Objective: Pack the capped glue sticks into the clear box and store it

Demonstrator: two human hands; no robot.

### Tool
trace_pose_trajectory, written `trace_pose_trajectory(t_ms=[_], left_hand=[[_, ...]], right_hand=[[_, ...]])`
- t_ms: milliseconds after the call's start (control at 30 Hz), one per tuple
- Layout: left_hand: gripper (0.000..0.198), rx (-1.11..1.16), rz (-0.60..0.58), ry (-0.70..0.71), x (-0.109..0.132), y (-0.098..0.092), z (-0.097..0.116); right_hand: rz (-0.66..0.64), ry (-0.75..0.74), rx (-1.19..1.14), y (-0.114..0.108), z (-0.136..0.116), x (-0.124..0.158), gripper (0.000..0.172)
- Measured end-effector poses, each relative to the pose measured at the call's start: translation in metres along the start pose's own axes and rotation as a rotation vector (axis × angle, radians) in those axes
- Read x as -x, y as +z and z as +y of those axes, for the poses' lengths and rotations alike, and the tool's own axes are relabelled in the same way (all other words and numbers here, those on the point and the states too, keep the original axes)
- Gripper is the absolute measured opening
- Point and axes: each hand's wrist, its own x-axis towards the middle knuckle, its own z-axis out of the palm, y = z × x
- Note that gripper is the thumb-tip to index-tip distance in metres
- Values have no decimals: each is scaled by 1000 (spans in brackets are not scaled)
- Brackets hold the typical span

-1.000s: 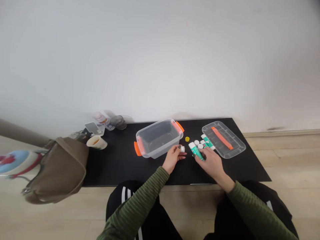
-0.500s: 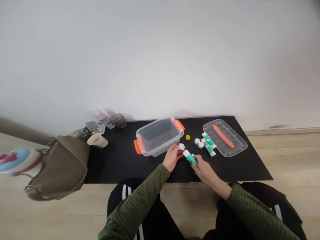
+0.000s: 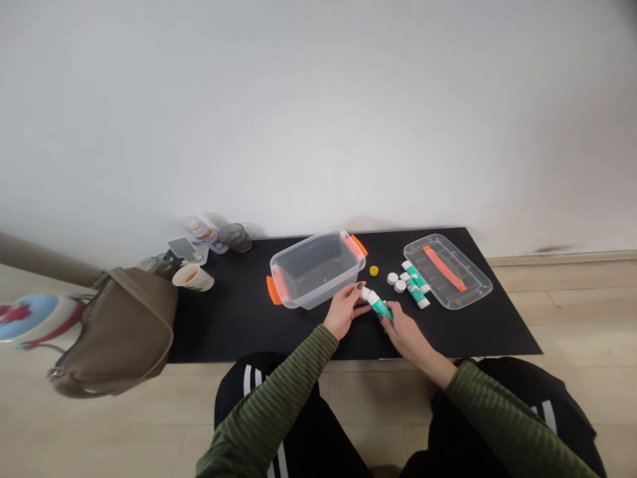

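Note:
Between the fingers of my left hand (image 3: 344,311) is a white cap (image 3: 365,293). My right hand (image 3: 404,330) is closed round a green and white glue stick (image 3: 379,306), tilted with its white end up against the cap. Whether the cap is seated on it I cannot tell. Right of my hands, two more glue sticks (image 3: 417,293) lie on the black table (image 3: 233,325), beside two loose white caps (image 3: 399,286). A small yellow cap (image 3: 373,271) lies behind them. The clear plastic box (image 3: 318,269) with orange latches stands open just behind my left hand.
A clear lid (image 3: 472,285) with an orange handle lies at the right, touching a glue stick. At the left stand a paper cup (image 3: 193,278) with a drink, a dark tumbler (image 3: 235,238), a white bottle (image 3: 206,234) and a brown bag (image 3: 122,325). A wall rises behind the table.
The glue stick and the white cap were slightly apart and have come together at the tip. My right hand has shifted a little; the things on the table stay put.

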Motion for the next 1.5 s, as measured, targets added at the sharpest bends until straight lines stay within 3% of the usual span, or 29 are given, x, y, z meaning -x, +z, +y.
trace_pose_trajectory(t_ms=[367,933,1100,1300,1433,1500], left_hand=[[34,-79,-1,83,-1,-2,-3],[47,-118,-30,110,-4,-6,-8],[51,-113,-58,98,-4,-7,-8],[50,-136,-108,83,-4,-7,-9],[51,-209,-91,138,-6,-7,-16],[57,-296,-69,192,-9,-7,-22]], right_hand=[[87,-88,114,2,9,-4,27],[123,-173,-4,-3,9,-11,27],[75,-147,-93,-8,5,-11,24],[-38,-12,-256,-7,8,-9,25],[-86,56,-316,-4,8,-11,27],[-51,50,-251,-3,7,-13,28]])
